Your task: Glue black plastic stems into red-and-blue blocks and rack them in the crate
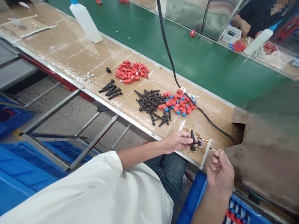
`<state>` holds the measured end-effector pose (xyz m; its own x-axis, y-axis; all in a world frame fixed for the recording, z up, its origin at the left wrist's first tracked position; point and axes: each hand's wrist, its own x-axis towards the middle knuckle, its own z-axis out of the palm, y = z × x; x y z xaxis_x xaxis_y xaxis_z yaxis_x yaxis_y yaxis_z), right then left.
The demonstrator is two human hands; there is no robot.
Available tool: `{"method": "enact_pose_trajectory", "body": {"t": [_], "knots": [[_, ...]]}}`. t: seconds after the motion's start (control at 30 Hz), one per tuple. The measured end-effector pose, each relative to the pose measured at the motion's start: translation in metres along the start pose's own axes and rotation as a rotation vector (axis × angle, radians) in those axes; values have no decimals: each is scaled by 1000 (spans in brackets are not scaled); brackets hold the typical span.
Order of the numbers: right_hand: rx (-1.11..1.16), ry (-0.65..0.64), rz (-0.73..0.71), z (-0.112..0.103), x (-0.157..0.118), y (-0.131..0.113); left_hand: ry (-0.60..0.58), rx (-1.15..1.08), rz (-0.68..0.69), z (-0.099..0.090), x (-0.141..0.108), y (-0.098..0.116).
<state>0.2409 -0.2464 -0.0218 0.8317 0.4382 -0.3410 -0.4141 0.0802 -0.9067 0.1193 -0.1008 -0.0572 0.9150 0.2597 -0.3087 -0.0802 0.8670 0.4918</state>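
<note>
My left hand point(181, 141) is closed on black plastic pegs point(192, 141), one upright and another crossing beside it. Between thumb and fingertips, my right hand point(220, 169) pinches a thin cotton swab point(215, 150) with a dark tip that points toward the left hand. Close to the left fingertips stands a small clear cup point(200, 143) with something dark in it. Several more swabs point(206, 141) lie beside the cup. A pile of black pegs point(150, 102) lies up the bench, touching a pile of red-and-blue pieces point(178, 104).
Farther along the bench point(77, 67) are red pieces point(132, 71), a few black pegs point(111, 88) and a white bottle point(86, 23). A black cable point(167, 43) crosses the green belt point(144, 34). Another person's hand point(245, 28) is across it. Blue bins point(30, 174) stand below.
</note>
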Motion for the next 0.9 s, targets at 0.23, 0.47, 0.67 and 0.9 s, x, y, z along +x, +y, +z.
{"method": "enact_pose_trajectory", "body": {"t": [0.23, 0.47, 0.67, 0.9], "knots": [[-203, 114, -367, 21, -48, -2, -71, -37, -17, 5, -5, 1], [-295, 49, -490, 28, -54, 5, -79, -42, -8, 5, -6, -1], [-492, 28, -701, 24, -53, 15, -88, 26, 51, 4, -8, 0], [-785, -142, -1080, 18, -48, 12, -70, 249, 181, 3, -11, 0]]}}
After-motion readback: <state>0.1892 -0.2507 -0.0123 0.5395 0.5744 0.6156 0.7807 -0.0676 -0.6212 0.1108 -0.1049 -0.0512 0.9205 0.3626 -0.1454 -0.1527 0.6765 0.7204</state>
